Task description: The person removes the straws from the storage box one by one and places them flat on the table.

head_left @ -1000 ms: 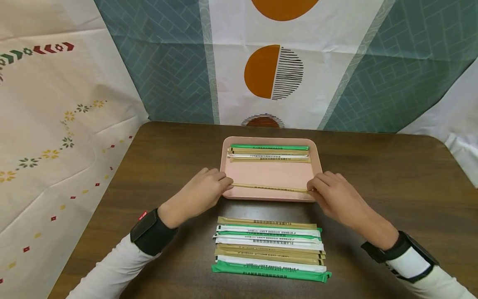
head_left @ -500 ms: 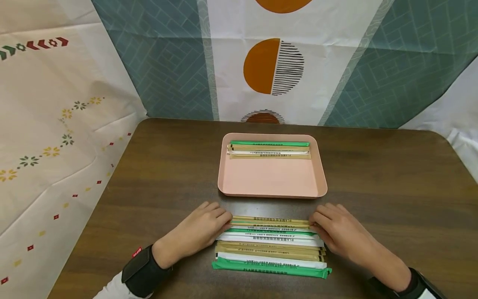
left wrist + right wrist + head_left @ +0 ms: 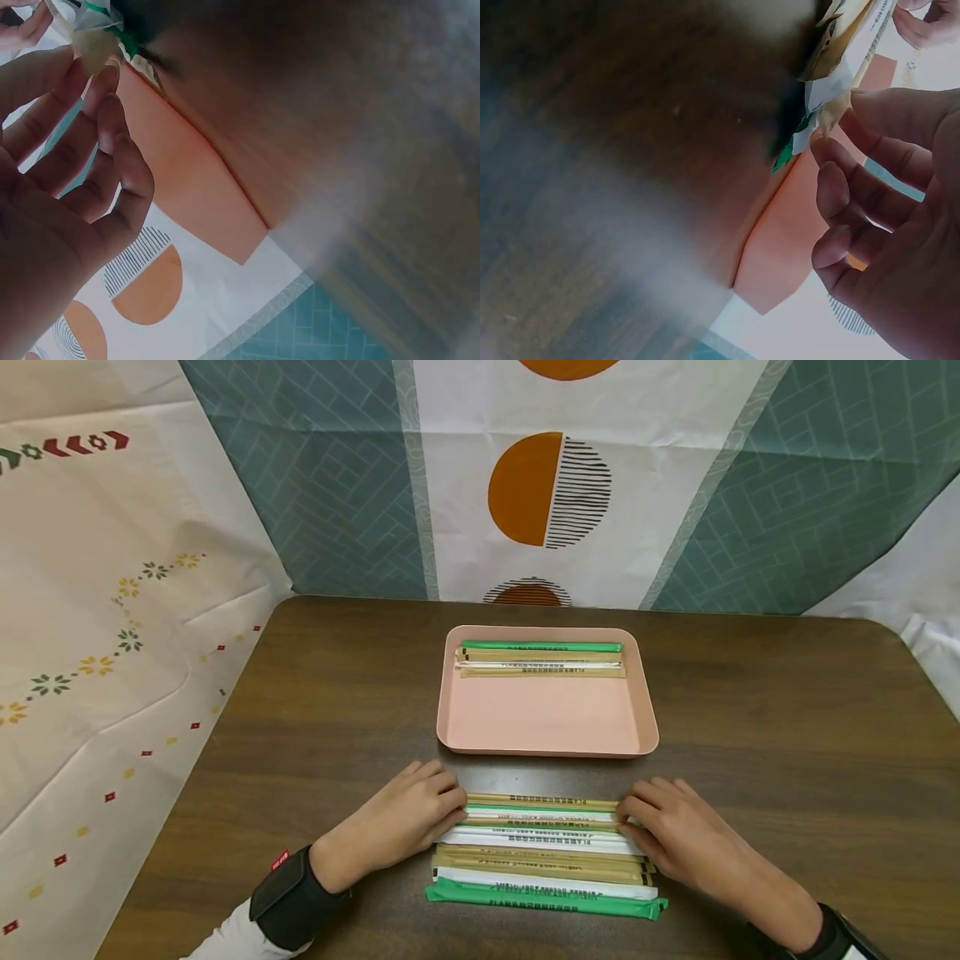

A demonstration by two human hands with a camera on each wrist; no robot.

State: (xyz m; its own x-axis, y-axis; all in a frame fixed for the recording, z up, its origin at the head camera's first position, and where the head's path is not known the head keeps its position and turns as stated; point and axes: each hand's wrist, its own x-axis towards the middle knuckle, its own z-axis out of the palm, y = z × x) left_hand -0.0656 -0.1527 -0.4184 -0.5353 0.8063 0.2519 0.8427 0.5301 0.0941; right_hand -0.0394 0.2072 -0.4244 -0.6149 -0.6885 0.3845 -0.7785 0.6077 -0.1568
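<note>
Both hands hold one thin tan wrapped straw [image 3: 543,823] level above a row of wrapped straws on the table. My left hand [image 3: 405,818] pinches its left end, and the tan wrapper tip [image 3: 96,51] shows between thumb and fingers in the left wrist view. The other end is pinched by my right hand [image 3: 686,835]; the right wrist view shows that wrapper end [image 3: 834,112] at the fingertips. Below lie several tan, white and green straws side by side, with a green straw [image 3: 543,899] nearest to me. Part of the row is hidden under the hands.
Behind the row stands a shallow pink tray [image 3: 543,722] with several wrapped straws, a green straw [image 3: 540,647] among them, along its far side. The brown wooden table [image 3: 765,710] reaches back to a patterned cloth [image 3: 465,485]. Another printed cloth [image 3: 112,610] hangs at the left.
Both hands have come back toward me from over the tray's near edge to above the row, still holding the tan straw. The straws in the tray look the same.
</note>
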